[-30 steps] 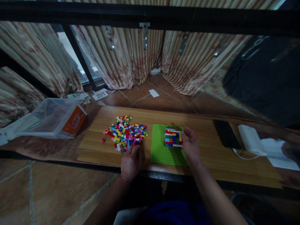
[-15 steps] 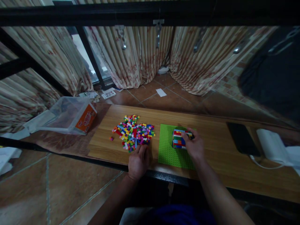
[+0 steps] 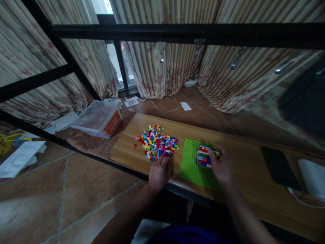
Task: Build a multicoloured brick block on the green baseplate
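A loose heap of small coloured toy bricks (image 3: pixel 158 142) lies on the wooden tabletop. At the heap's near edge is my left hand (image 3: pixel 160 173), its fingers bent and pressed together; whatever they pinch is hidden. To the right, a green studded baseplate (image 3: pixel 189 166) lies flat. On it stands a block built of toy bricks (image 3: pixel 203 156) in red, blue, white and other colours. My right hand (image 3: pixel 222 165) grips this block from its right side, thumb across the near top, and covers part of it.
A clear plastic bin (image 3: pixel 95 118) with an orange label sits beyond the table's left end. Toward the right lie a black phone (image 3: pixel 279 167) with a white cable and a white box-shaped device (image 3: pixel 313 178). A black metal bar (image 3: pixel 162 33) crosses above the far side.
The view has turned, so the whole scene sits further right and the bar lower. Both hands keep nearly the same places, left at the heap and right on the block.
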Available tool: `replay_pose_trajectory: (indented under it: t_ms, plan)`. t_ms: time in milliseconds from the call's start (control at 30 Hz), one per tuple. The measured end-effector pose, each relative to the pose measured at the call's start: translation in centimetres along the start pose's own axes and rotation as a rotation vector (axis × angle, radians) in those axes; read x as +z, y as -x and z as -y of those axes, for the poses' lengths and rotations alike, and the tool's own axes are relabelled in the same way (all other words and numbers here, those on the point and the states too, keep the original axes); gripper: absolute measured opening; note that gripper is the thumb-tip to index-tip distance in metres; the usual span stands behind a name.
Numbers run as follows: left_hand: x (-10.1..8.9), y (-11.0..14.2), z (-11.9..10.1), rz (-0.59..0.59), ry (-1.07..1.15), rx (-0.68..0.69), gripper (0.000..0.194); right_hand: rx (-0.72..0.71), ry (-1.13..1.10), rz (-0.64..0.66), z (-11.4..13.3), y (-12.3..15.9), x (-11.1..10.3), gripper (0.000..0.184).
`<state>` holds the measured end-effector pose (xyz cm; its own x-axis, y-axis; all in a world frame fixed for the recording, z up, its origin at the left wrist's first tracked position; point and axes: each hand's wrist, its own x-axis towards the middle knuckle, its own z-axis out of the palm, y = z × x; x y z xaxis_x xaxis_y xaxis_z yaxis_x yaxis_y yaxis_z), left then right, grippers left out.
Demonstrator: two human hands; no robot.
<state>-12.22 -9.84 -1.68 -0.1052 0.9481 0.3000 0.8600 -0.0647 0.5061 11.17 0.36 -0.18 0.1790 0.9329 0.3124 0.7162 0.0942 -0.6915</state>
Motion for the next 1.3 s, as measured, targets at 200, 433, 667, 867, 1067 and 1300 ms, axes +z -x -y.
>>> replay_pose_trajectory:
  t_ms: [200,433,667,867,1067,1300]
  plan:
    - [0.1,0.0,-0.1,-0.014,0.024,0.013,0.013,-0.429,-0.023,0.122,7.1,1.2,2.6,0.031]
    - [0.2,0.1,-0.1,0.001,0.013,-0.006,0.011,-0.457,-0.017,0.301,10.6,1.0,10.1,0.023]
    - [0.1,0.1,0.0,-0.001,0.011,0.008,0.010,-0.390,-0.031,0.309,11.4,0.9,11.0,0.021]
    - [-0.1,0.0,0.2,0.020,0.030,0.017,0.013,-0.205,-0.339,0.378,10.9,2.4,6.4,0.023]
    - [0.0,0.0,0.5,0.021,-0.026,0.029,0.014,-0.039,-0.390,0.269,5.3,4.4,0.9,0.026]
    - [0.0,-0.3,0.2,-0.003,-0.051,0.035,0.014,-0.147,-0.066,0.101,0.7,3.0,-3.3,0.033]
